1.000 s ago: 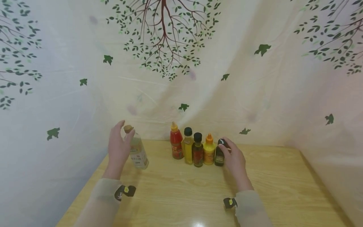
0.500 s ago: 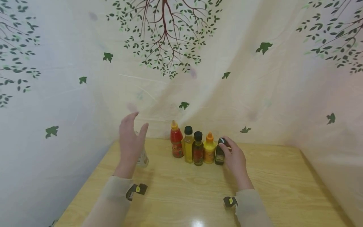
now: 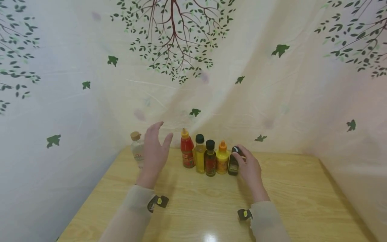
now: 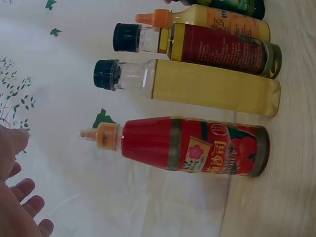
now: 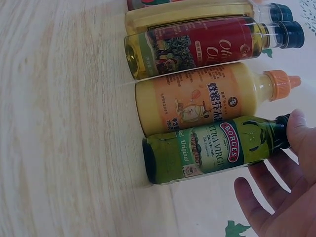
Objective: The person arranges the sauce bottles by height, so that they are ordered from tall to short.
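My right hand (image 3: 251, 169) pinches the black cap of a green olive oil bottle (image 5: 212, 148), which stands upright at the right end of a row. My left hand (image 3: 155, 153) is in the air with fingers and thumb spread, holding nothing. It is between a clear bottle with a tan cap (image 3: 136, 149) and a red ketchup bottle (image 4: 197, 148), and partly covers the clear bottle in the head view. Between ketchup and olive oil stand a pale yellow oil bottle (image 4: 212, 86), a dark-capped bottle with a red label (image 5: 202, 44) and a yellow squeeze bottle (image 5: 197, 98).
The bottles stand near the back of a light wooden table (image 3: 193, 205). Behind and beside it hangs a pale curtain (image 3: 211, 101) printed with trees and green leaves. A camera is strapped to each wrist.
My left hand has moved right, away from the clear bottle's tan cap and toward the ketchup bottle. The right hand has stayed on the olive oil bottle's cap.
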A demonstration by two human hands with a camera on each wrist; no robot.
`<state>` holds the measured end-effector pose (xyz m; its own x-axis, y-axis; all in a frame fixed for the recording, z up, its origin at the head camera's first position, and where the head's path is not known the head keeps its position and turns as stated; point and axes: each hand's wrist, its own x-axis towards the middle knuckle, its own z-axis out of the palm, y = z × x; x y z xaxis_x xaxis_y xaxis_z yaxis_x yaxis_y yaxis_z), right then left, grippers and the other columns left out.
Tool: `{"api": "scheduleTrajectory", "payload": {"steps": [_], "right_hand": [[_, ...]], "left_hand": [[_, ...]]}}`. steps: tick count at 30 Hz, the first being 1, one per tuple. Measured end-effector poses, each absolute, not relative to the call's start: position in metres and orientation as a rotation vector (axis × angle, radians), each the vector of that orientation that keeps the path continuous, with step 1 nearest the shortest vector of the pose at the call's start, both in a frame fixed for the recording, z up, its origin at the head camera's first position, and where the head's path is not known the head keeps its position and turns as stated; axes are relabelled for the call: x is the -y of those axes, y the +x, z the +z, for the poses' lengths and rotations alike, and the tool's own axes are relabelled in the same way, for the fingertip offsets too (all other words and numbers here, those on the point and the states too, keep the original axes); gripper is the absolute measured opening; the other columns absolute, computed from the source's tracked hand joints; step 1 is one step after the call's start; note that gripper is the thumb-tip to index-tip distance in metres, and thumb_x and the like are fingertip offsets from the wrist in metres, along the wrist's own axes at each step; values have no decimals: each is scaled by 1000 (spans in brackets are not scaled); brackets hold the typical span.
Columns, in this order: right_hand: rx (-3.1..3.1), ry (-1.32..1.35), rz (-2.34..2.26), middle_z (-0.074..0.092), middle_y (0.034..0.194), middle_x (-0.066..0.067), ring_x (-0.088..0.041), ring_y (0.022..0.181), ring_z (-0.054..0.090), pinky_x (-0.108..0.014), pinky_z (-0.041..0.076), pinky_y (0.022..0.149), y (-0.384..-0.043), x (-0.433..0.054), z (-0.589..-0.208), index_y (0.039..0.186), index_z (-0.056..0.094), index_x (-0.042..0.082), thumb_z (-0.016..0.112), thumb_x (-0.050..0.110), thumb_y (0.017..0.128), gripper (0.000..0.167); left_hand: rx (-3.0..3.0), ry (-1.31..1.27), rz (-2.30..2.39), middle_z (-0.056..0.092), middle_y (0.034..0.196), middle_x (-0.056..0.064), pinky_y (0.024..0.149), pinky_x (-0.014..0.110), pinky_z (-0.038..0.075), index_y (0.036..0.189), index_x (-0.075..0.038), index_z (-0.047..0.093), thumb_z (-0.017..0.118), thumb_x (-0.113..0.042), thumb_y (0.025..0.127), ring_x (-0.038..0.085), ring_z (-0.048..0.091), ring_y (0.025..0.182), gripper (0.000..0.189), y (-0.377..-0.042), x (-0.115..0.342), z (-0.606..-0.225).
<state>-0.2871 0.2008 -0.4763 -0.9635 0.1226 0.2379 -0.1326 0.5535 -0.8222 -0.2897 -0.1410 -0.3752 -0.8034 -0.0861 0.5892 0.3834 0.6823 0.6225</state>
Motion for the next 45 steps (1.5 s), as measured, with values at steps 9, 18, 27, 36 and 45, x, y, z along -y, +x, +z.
{"api": "scheduleTrajectory", "payload": {"steps": [9,18,27,36,45], "right_hand": [[2522,-6,1382,62,153,-25,-50,129,66,-71,47,110,-286,-200,-475,162,55,16,56,45,116,54],[2521,9,1376,61,155,-23,-49,129,66,-69,47,111,-289,-202,-477,162,54,15,56,43,117,53],[2524,5,1381,63,152,-24,-48,129,66,-69,47,111,-291,-202,-478,162,55,16,56,44,117,53],[2521,8,1373,63,152,-24,-48,129,66,-69,47,110,-290,-202,-476,161,55,17,55,45,116,53],[2527,7,1384,63,153,-24,-49,128,66,-69,48,110,-287,-200,-476,161,56,16,56,43,117,51]], "left_hand": [[2413,-147,-1118,44,169,14,128,56,35,165,-10,46,67,-34,113,35,40,157,61,-302,124,-388],[2444,-142,-1194,47,167,15,126,55,38,166,-9,45,65,-31,114,35,44,154,60,-314,114,-398],[2472,-102,-1216,52,162,15,120,57,44,164,-9,47,67,-31,113,35,52,146,59,-326,108,-407],[2481,-95,-1240,56,158,14,119,56,46,162,-9,50,67,-31,113,34,54,145,57,-336,101,-415],[2475,-114,-1225,60,154,17,116,57,48,158,-6,54,69,-29,112,36,57,141,53,-339,94,-420]]}}
